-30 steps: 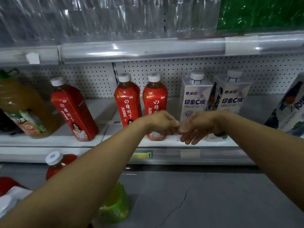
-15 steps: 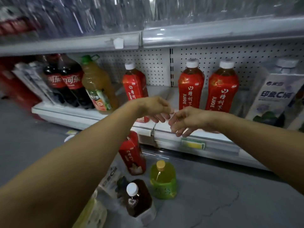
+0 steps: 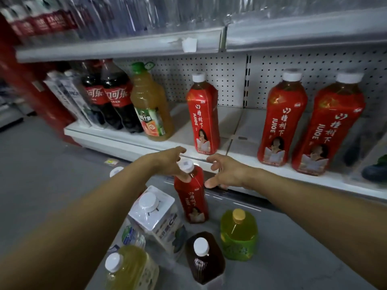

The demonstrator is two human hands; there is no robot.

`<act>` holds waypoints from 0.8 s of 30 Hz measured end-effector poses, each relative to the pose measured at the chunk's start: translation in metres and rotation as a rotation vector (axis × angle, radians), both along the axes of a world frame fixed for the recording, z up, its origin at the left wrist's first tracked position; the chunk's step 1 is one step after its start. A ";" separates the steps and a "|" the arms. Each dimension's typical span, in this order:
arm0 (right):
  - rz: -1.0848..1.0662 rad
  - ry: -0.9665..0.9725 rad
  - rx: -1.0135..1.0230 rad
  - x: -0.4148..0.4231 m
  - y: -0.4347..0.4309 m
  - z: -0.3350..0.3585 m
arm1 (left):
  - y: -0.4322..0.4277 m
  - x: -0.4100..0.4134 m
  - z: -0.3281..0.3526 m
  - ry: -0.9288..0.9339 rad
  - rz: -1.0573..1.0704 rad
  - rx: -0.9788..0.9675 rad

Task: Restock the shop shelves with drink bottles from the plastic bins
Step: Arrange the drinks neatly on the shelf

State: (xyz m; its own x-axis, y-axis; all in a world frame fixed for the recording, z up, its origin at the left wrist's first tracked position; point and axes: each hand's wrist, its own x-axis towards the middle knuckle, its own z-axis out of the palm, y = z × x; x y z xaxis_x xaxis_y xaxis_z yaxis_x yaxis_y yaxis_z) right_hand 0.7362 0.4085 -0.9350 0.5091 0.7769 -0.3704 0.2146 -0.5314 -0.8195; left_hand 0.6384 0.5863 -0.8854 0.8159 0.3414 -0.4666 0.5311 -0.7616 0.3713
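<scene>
Left hand (image 3: pixel 167 162) and right hand (image 3: pixel 226 172), fingers spread, flank the white-capped red plastic juice bottle (image 3: pixel 192 195); a one-sided grab could topple it.

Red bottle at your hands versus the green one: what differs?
The red bottle is tall and slim, white-capped; the green bottle is short and squat, yellow-capped. The left hand is at the red one's neck; the green one is untouched. Both stand upright on the floor.
</scene>
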 end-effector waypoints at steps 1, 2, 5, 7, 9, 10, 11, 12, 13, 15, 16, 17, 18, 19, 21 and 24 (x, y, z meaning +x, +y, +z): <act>0.011 -0.027 -0.014 0.000 0.005 -0.006 | 0.004 -0.001 -0.003 -0.021 0.002 -0.009; 0.032 -0.065 -0.029 -0.001 0.011 -0.012 | 0.008 -0.003 -0.007 -0.069 0.003 -0.033; 0.089 -0.126 -0.035 -0.005 0.026 -0.028 | 0.014 -0.004 -0.014 -0.220 -0.031 -0.059; 0.082 -0.120 -0.022 -0.009 0.035 -0.038 | 0.014 -0.005 -0.016 -0.266 -0.051 -0.031; 0.064 -0.134 -0.001 -0.011 0.041 -0.050 | 0.012 -0.006 -0.019 -0.308 -0.056 -0.014; 0.053 -0.140 0.021 -0.011 0.044 -0.055 | 0.011 -0.006 -0.020 -0.324 -0.059 -0.002; 0.043 -0.143 0.035 -0.011 0.046 -0.059 | 0.010 -0.006 -0.022 -0.340 -0.068 0.012; 0.039 -0.148 0.046 -0.011 0.047 -0.062 | 0.010 -0.006 -0.023 -0.349 -0.082 0.027; 0.038 -0.154 0.054 -0.012 0.049 -0.063 | 0.010 -0.006 -0.024 -0.354 -0.099 0.045; 0.032 -0.179 0.078 -0.011 0.051 -0.064 | 0.008 -0.005 -0.024 -0.349 -0.129 0.097; 0.032 -0.199 0.085 -0.010 0.051 -0.064 | 0.007 -0.005 -0.024 -0.345 -0.137 0.120; 0.031 -0.216 0.085 -0.010 0.050 -0.063 | 0.005 -0.005 -0.025 -0.344 -0.143 0.136; 0.029 -0.229 0.086 -0.011 0.049 -0.062 | 0.004 -0.004 -0.025 -0.345 -0.144 0.147; 0.022 -0.231 0.085 -0.012 0.046 -0.061 | 0.002 -0.004 -0.025 -0.348 -0.147 0.154; -0.003 -0.232 0.092 -0.013 0.041 -0.060 | -0.001 -0.002 -0.025 -0.347 -0.156 0.161; -0.027 -0.233 0.118 -0.011 0.030 -0.052 | -0.007 0.002 -0.019 -0.353 -0.153 0.140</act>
